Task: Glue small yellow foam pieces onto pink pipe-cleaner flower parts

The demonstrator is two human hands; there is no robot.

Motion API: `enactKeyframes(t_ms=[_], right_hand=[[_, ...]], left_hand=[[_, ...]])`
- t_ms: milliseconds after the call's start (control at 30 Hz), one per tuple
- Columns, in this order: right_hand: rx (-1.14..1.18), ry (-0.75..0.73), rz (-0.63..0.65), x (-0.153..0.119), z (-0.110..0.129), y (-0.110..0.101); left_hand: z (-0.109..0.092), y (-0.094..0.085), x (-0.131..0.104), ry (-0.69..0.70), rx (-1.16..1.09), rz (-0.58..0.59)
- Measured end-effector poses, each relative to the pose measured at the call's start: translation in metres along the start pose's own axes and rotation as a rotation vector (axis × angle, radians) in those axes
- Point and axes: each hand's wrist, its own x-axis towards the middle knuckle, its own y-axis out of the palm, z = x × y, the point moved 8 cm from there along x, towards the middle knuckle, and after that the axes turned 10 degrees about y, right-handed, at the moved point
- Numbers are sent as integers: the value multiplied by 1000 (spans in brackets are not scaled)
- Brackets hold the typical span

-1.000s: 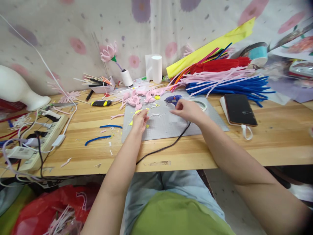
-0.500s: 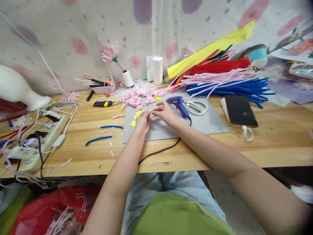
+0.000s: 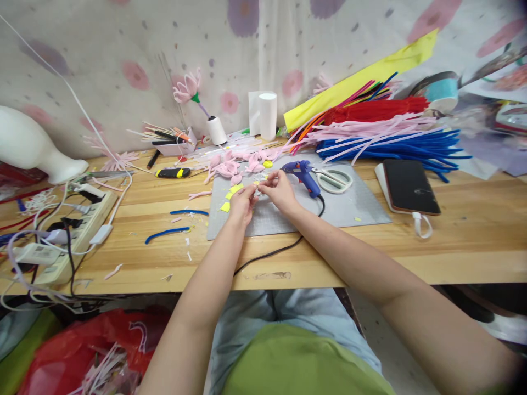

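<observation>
Over the grey cutting mat (image 3: 349,211), my left hand (image 3: 242,204) and my right hand (image 3: 279,192) meet at the fingertips, both pinched closed. What they hold between them is too small to make out. Yellow pieces (image 3: 225,207) lie on the mat just left of my left hand. Behind the hands are pink fuzzy petal shapes (image 3: 227,168) and a small yellow piece (image 3: 267,164). A blue glue gun (image 3: 303,176) rests right of my right hand, beside white-handled scissors (image 3: 334,180).
Bundles of blue (image 3: 391,148), pink and red (image 3: 370,111) fuzzy stems lie at the back right. A black phone-like device (image 3: 408,186) is on the right. At left are a power strip (image 3: 78,241), a utility knife (image 3: 173,173) and blue stem pieces (image 3: 167,235). A cable crosses the front.
The view has shifted slightly. Both hands stay together over the mat, with the right fingers a little more closed in around the left fingertips.
</observation>
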Motion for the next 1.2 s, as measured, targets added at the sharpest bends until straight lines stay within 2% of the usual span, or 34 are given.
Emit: enactKeyframes(t_ms=[167,333,833,1200], right_hand=[[40,62,-2,2,-1,-5],[197,118,58,1,-4,-3],[245,173,181,0,-10,6],[212,175,157,0,-10,0]], left_hand=[[-1,5,-1,4,12,78],[-3,5,-1,70,34,93],[-4,3,-2,28,53,30],[-2,-2,2,32,66,12]])
